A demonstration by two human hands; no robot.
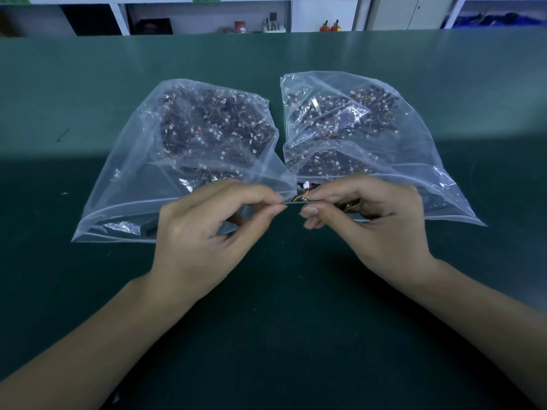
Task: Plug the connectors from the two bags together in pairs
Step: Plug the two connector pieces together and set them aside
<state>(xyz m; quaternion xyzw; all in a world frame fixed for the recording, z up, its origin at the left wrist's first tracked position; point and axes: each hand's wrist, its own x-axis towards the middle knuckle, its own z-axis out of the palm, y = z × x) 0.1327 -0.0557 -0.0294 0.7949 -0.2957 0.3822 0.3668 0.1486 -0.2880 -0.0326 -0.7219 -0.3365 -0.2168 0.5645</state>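
Your left hand (207, 229) and right hand (364, 220) pinch featherlight wired connectors (305, 192) — hold the stiff white housings, not the thin leads.

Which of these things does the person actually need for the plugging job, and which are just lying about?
Needed for the job:
left bag of connectors
right bag of connectors
wired connector pinched by the right hand
left hand, fingertips pinched

Just lying about:
red items on the far shelf
green table

Two bags (266, 137) crowd, seemingly touching; mat (266, 306) nearer open.
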